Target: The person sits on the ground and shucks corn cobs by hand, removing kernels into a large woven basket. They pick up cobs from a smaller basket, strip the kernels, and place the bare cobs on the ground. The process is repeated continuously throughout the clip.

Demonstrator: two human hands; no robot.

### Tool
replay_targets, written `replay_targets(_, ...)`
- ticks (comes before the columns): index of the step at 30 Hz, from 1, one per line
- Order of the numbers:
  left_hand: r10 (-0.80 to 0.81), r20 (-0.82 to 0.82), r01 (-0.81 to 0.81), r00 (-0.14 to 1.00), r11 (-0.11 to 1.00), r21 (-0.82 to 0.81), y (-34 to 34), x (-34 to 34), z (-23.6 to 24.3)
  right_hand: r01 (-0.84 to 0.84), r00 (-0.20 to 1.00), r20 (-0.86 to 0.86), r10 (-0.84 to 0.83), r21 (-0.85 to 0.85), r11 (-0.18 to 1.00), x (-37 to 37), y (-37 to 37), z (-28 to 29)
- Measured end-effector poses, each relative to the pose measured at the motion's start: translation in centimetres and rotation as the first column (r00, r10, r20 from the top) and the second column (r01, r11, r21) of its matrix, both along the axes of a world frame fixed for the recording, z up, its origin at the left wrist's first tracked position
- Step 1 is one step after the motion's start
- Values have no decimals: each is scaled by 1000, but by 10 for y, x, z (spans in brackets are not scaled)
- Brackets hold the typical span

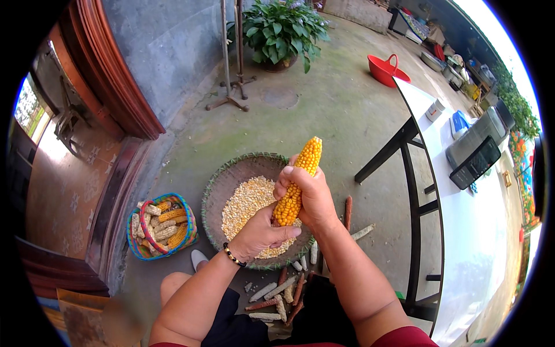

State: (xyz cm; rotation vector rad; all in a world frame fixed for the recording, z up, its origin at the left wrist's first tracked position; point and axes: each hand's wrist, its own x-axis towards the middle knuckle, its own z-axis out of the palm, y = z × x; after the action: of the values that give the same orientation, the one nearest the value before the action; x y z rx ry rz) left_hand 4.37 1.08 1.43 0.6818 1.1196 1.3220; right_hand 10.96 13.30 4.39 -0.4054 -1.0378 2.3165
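Right grip (315, 194) wrapped firmly round the middle of a yellow corn cob (298, 188), and the left grip (257, 234) has its lower end pinched between thumb and fingers! The cob is tilted, tip pointing away and a touch right, its visible face packed with kernels. And look where it's held: over the round woven tray (213, 185), a broad heap of pale yellow loose kernels (245, 202) inside. Just beside the tray, nearer the body, bare cobs (263, 292) are scattered on the floor (347, 121), grey and reddish-brown. Left of the tray sits a colourful basket (136, 250), loaded with cobs, some yellow, some pale. Over to the right, the white desk (474, 254) carries a dark phone (475, 163); beyond, a red basket (384, 70) and a leafy potted plant (283, 32)!
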Motion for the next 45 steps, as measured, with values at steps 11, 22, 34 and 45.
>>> replay_targets(11, 316, -596, -334, 738, 939, 84, 1, 11, -19, 121, 985, 77, -156, 343, 932, -2, -26, 3)
replay_targets(22, 482, -692, -447, 538, 859, 251, 3, 17, -40, 319, 920, 103, -377, 358, 877, -1, -44, 4)
replay_targets(34, 412, -610, -319, 677, 911, 262, 8, 8, -33, 328, 935, 30, -353, 304, 895, -2, -30, 2)
replay_targets(45, 426, -782, -342, 454, 894, 288, 3, 16, -19, 413, 885, 70, -460, 334, 847, -1, -25, 2)
